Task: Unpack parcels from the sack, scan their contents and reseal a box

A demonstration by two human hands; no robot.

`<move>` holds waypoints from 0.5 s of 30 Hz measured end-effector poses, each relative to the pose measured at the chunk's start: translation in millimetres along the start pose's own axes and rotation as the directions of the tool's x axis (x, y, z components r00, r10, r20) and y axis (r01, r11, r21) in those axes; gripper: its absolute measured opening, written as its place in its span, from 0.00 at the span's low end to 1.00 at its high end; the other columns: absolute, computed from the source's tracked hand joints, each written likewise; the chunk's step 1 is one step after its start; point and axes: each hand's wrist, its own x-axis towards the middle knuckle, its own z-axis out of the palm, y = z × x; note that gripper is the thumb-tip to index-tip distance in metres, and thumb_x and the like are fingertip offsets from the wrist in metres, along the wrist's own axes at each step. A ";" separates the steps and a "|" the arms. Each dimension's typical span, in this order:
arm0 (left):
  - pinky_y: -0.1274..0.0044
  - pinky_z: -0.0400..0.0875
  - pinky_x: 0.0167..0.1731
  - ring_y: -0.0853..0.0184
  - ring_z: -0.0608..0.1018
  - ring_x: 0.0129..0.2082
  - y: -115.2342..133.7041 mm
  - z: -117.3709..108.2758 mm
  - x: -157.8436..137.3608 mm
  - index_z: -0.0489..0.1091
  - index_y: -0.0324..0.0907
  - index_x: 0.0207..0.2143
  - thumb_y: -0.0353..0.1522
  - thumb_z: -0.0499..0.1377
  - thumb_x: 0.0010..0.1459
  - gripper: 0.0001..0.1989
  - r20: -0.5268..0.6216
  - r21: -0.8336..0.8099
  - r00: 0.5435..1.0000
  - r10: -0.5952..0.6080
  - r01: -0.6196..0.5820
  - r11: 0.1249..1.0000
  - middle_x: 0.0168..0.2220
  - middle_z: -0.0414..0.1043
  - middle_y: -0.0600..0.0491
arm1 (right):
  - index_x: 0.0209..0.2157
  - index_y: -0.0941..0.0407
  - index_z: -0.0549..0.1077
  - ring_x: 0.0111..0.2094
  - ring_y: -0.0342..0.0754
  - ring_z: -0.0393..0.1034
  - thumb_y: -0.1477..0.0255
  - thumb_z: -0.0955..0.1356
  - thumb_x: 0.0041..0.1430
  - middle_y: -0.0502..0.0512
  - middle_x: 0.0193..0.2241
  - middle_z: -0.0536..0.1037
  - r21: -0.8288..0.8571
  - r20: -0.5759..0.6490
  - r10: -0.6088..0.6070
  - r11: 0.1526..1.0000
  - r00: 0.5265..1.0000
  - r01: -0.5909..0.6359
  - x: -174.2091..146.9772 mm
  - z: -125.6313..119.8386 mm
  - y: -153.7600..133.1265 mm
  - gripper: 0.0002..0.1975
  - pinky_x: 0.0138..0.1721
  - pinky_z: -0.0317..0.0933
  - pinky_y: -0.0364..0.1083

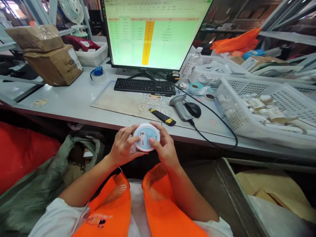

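Between both hands I hold a round white tub with a pale blue label and a small barcode sticker facing up. My left hand is closed around its left side, one finger lying by the sticker. From the right, my right hand grips the tub, its thumb pressed on the label. The tub is just in front of the desk's front edge. Beyond it on the mat lie a black and yellow box cutter and a grey barcode scanner, apart from my hands.
A monitor and keyboard stand behind. At right, a white basket holds several small bottles; a black mouse and scanner cable are nearer. Cardboard boxes sit at left. Below are a green sack and a bin.
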 end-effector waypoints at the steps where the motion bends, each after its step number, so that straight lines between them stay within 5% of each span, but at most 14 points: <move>1: 0.63 0.73 0.51 0.55 0.74 0.54 2.0 1.2 -2.0 0.62 0.45 0.49 0.42 0.72 0.52 0.29 -0.016 0.010 1.000 0.006 -0.006 1.000 0.57 0.72 0.38 | 0.56 0.53 0.69 0.46 0.51 0.72 0.62 0.72 0.59 0.55 0.49 0.76 -0.031 -0.016 0.003 1.000 1.000 -0.003 -1.1 1.2 -0.5 0.25 0.51 0.68 0.51; 4: 0.64 0.74 0.51 0.57 0.74 0.54 6.0 4.2 -6.1 0.62 0.46 0.49 0.39 0.73 0.52 0.28 -0.037 0.038 0.999 0.016 -0.015 0.999 0.56 0.73 0.40 | 0.54 0.52 0.68 0.39 0.48 0.71 0.63 0.74 0.56 0.53 0.44 0.75 -0.088 -0.057 0.023 0.996 0.998 -0.028 -3.3 4.7 -1.8 0.26 0.42 0.68 0.48; 15: 0.63 0.73 0.52 0.57 0.74 0.54 6.5 4.6 -9.9 0.63 0.46 0.50 0.40 0.73 0.51 0.29 -0.048 0.017 0.999 0.011 -0.011 1.000 0.56 0.74 0.41 | 0.51 0.52 0.69 0.35 0.46 0.68 0.70 0.71 0.51 0.49 0.40 0.73 -0.025 -0.073 0.030 0.999 0.997 -0.032 -2.5 11.1 -6.3 0.23 0.38 0.66 0.46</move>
